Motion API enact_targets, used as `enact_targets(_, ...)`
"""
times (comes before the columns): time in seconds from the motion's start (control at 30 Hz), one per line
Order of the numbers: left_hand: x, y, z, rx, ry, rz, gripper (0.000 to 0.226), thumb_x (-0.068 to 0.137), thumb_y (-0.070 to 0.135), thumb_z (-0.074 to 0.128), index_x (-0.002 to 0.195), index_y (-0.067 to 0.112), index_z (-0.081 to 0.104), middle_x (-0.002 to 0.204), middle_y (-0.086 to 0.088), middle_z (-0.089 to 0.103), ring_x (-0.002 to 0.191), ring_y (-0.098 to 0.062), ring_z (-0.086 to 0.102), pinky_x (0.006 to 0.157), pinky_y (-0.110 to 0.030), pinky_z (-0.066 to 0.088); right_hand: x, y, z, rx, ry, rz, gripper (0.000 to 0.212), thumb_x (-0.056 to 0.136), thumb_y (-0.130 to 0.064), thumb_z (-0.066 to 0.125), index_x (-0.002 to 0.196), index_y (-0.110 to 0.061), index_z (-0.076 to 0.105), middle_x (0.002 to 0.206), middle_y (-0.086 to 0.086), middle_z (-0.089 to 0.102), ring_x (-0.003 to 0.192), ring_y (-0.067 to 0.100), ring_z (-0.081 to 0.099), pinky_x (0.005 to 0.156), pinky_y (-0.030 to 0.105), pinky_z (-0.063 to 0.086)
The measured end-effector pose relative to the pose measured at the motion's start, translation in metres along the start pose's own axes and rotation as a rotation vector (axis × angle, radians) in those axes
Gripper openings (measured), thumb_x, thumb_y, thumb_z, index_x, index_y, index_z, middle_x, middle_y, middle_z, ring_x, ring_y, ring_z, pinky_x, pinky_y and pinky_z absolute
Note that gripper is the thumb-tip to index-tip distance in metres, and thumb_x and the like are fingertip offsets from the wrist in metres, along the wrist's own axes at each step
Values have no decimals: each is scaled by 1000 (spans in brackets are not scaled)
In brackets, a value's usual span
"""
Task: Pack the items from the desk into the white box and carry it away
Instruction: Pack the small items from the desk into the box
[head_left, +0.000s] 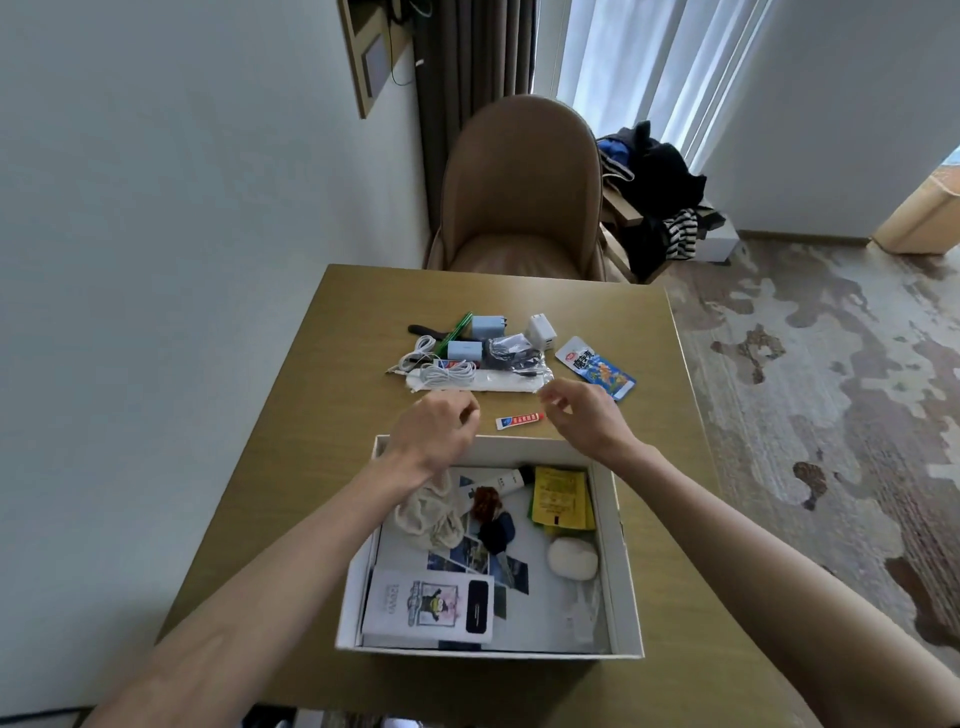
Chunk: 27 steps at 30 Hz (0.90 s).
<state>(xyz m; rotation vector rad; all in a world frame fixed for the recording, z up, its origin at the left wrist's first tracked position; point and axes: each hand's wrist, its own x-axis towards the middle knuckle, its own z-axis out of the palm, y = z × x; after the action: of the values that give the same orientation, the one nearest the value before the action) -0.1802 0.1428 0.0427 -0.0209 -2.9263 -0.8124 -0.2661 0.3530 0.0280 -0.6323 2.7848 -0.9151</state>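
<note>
Loosely curled, empty, left grip (434, 423) and right grip (582, 415) flank the tube (519, 420) beyond the white box (618, 545)

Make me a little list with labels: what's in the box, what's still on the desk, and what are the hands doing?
In white box: yellow packet, round white case, cream mesh bag
Still on desk: red-and-white tube, blue snack packet, blue chargers, white cables
Hands: left hand and right hand either side of the tube, loosely curled, holding nothing
</note>
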Motion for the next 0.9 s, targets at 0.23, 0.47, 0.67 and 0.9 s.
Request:
enact_targets(0.23,50,-20,14,90,-176,-220,17,96,22,48,98,16,63,98,1,63,82,-13,59,58,-20,42,72,24,35,-329,-442,-20,40,90,-15,64,130,-17,57,129,6,59,116,23,56,92,36,50)
enact_targets(0.47,69,-48,19,101,-227,-327,17,95,27,48,98,21,63,97,3,64,73,-10,58,69,-35,56,94,41,69,-447,-541,-59,20,90,-12,58,109,-15,60,113,7,58,98,25,58,76,37,53)
enact_targets(0.67,107,-76,21,128,-246,-283,16,93,24,48,97,23,64,103,0,67,90,-19,61,77,-38,55,96,49,77,-403,-592,25,20,90,-7,56,109,-15,57,111,6,57,94,21,55,76,33,50)
enact_targets(0.9,158,-106,38,338,-266,-213,22,93,15,44,112,14,55,117,-6,56,114,-25,50,81,-38,48,101,31,67,10,-364,217,15,89,-8,56,102,-15,55,100,2,59,85,16,54,66,24,43)
